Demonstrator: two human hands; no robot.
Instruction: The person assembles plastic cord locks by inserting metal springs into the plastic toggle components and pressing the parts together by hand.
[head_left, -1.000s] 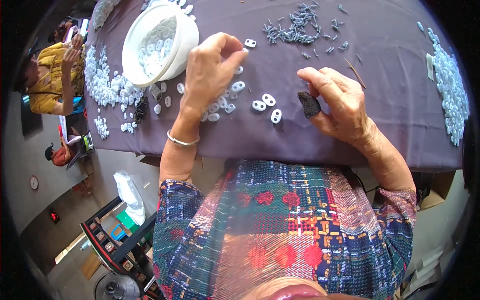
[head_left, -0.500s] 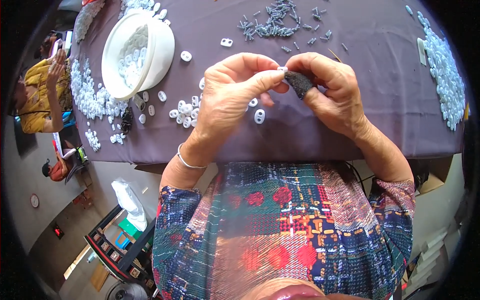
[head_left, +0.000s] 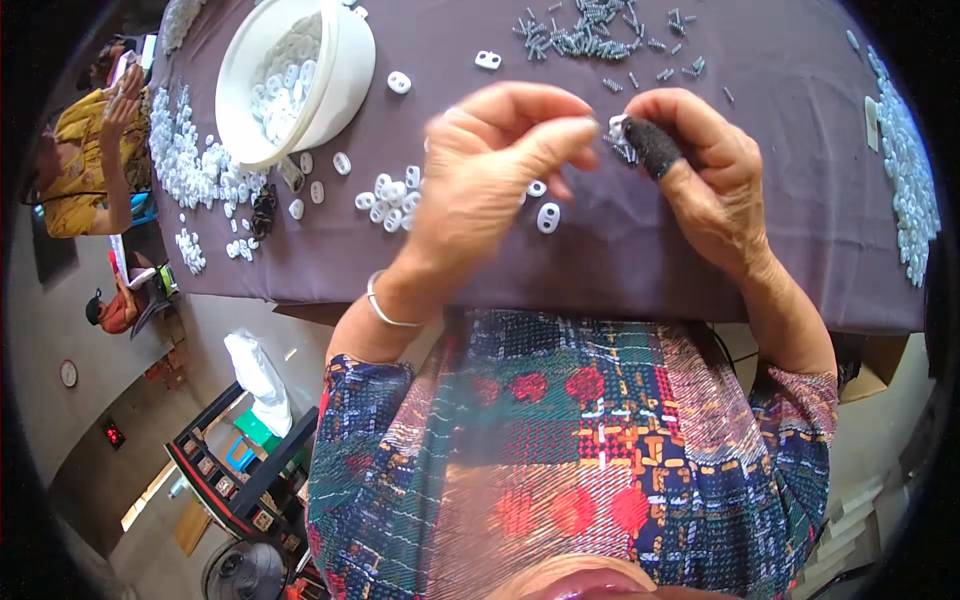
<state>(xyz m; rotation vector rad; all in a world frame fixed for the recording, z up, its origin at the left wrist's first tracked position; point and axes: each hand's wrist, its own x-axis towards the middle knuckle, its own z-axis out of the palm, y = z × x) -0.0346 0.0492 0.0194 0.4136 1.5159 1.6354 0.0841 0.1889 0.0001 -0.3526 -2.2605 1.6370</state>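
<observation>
My right hand, its thumb wrapped in a black cover, pinches a small white plastic piece, perhaps a cord lock part. Small metal springs show just under that piece, by the curled fingers. A short gap to the left, my left hand has its thumb and index tips drawn together; whatever they hold, if anything, is hidden. Below it lie white two-holed cord lock pieces, with a small heap of them beside the left wrist.
Many loose springs lie at the far side. A white tub with white pieces stands far left, near scattered small white parts. Pale oval pieces line the right edge of the brown-covered table. People sit beyond the left edge.
My hands have come apart; the white piece both touched is now at the right fingertips alone. The table and its contents have shifted slightly right and upward in the picture.
</observation>
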